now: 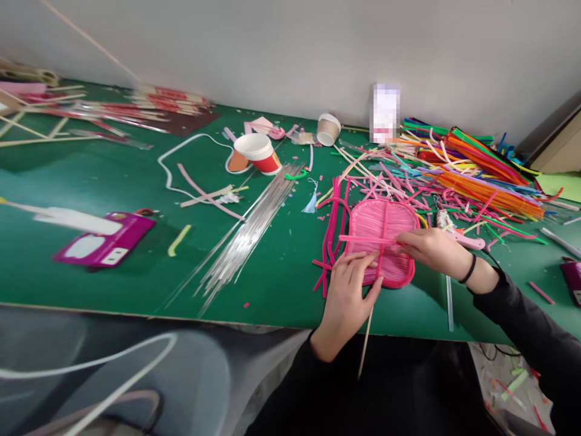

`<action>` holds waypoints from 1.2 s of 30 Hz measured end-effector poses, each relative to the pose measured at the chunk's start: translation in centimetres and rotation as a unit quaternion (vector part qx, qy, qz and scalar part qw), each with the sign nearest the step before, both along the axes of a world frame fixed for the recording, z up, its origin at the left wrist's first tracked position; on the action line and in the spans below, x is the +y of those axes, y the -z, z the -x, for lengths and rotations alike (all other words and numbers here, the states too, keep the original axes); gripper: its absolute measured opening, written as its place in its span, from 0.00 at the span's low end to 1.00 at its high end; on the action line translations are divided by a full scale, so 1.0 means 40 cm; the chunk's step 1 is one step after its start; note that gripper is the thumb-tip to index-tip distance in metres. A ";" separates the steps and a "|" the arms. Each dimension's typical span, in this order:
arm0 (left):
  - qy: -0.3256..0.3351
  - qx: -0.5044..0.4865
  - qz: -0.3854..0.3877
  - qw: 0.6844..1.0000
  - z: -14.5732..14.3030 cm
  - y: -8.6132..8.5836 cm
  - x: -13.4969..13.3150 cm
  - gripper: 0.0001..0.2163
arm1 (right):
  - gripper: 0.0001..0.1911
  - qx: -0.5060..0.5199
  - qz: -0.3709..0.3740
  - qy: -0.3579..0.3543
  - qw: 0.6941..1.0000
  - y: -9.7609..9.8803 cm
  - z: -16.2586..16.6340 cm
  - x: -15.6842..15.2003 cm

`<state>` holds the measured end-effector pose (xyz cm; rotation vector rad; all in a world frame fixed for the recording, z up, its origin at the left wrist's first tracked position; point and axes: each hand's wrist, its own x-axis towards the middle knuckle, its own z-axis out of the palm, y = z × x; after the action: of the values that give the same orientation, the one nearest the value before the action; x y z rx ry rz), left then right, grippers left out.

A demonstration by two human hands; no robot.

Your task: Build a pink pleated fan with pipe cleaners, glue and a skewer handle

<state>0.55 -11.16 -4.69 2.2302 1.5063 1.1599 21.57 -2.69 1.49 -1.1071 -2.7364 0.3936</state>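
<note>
A pink rounded panel (pixel 402 217), which looks made of pipe cleaners laid side by side, sits near the table's front edge. A pink strip runs down its middle. My left hand (pixel 345 297) holds the panel at its lower left, fingers on top and thumb by the lower edge. From under that hand a thin wooden stick (pixel 365 345) sticks out toward me. My right hand (pixel 431 247) is closed in a pinch on one end of a pink pipe-cleaner strip (pixel 356 239), which lies crosswise over the panel. Its fingertips are partly hidden.
Loose pink pipe cleaners (pixel 332 221) lie left of the panel. Behind it spreads a heap of pink cut pieces (pixel 394 181) and colored bundles (pixel 490 194). Leftward are thin shiny rods (pixel 254 236), a red-and-white paper cup (pixel 267 162) and a purple box (pixel 122 239). A wall stands behind.
</note>
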 end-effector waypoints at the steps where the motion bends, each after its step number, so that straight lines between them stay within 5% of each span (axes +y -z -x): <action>1: 0.001 -0.001 -0.006 1.000 0.000 0.000 0.000 0.16 | 0.09 0.000 -0.007 -0.002 1.000 -0.003 -0.002 0.000; 22: 0.003 -0.006 -0.013 1.000 -0.002 -0.005 0.000 0.18 | 0.03 -0.048 0.025 0.080 0.995 -0.027 0.003 0.018; 36: 0.006 0.012 -0.019 1.000 -0.006 -0.012 -0.001 0.16 | 0.06 -0.004 0.011 0.025 1.000 -0.019 -0.003 0.028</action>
<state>0.80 -11.20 -4.21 2.2828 1.4914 1.1719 21.68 -1.58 2.24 -1.1820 -2.7126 0.4131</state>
